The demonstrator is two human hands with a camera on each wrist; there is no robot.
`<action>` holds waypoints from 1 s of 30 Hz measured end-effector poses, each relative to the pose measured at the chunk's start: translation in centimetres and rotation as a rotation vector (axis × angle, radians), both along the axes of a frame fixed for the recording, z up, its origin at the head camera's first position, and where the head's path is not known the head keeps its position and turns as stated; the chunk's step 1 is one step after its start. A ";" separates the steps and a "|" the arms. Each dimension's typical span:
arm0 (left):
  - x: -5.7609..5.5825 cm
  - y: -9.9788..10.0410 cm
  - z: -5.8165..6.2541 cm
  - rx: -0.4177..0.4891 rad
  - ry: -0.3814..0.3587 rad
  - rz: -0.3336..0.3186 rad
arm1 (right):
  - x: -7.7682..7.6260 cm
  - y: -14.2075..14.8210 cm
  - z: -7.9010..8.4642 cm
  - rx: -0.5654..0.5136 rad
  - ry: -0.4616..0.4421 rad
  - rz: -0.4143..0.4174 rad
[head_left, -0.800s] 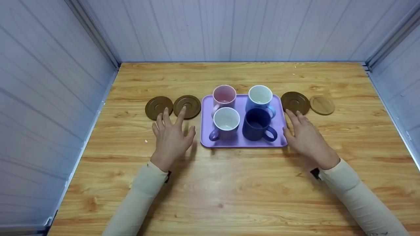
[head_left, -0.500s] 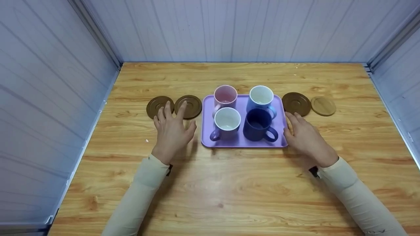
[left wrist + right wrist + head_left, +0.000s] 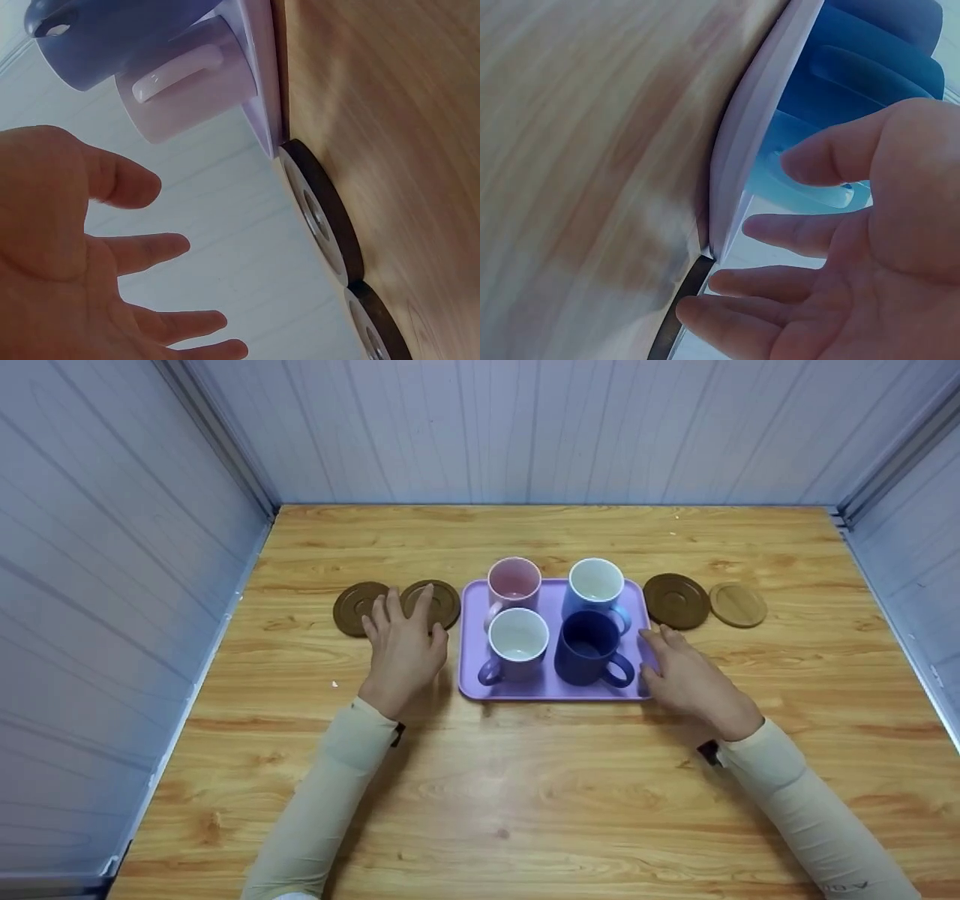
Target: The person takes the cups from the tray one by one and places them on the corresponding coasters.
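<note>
A purple tray (image 3: 525,690) on the table bears a pink mug (image 3: 514,581), a light blue mug (image 3: 595,585), a dark blue mug (image 3: 587,652) and a white-lined mug with a purple handle (image 3: 517,641). My left hand (image 3: 405,660) hovers left of the tray with fingers spread; the left wrist view shows nothing in its palm. It overlaps two brown round coasters (image 3: 358,619) in the head view. My right hand (image 3: 694,679) is at the tray's right edge, fingertips over the rim beside the dark blue mug's handle, fingers loosely extended.
Right of the tray lie another brown coaster (image 3: 676,601) and a lighter wooden coaster (image 3: 738,604). The wooden table (image 3: 495,795) is bounded by a pale back wall (image 3: 495,427) and side walls.
My left hand has shifted slightly right, towards the tray. My right hand has moved a little left, its fingertips now overlapping the tray's right edge. The mugs stay in place.
</note>
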State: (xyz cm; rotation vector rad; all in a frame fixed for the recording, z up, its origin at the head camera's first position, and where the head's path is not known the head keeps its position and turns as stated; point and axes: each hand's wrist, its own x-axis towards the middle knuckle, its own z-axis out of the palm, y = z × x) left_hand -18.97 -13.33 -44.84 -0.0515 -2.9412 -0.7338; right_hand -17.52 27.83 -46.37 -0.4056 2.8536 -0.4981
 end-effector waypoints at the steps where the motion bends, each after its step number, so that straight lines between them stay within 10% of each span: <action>1: -0.2 0.0 0.0 0.001 -0.005 -0.001 | 0.0 0.0 0.0 -0.001 -0.003 -0.001; 30: -4.6 0.6 1.0 0.031 -0.057 -0.055 | -0.2 -0.1 -1.1 0.052 0.154 0.052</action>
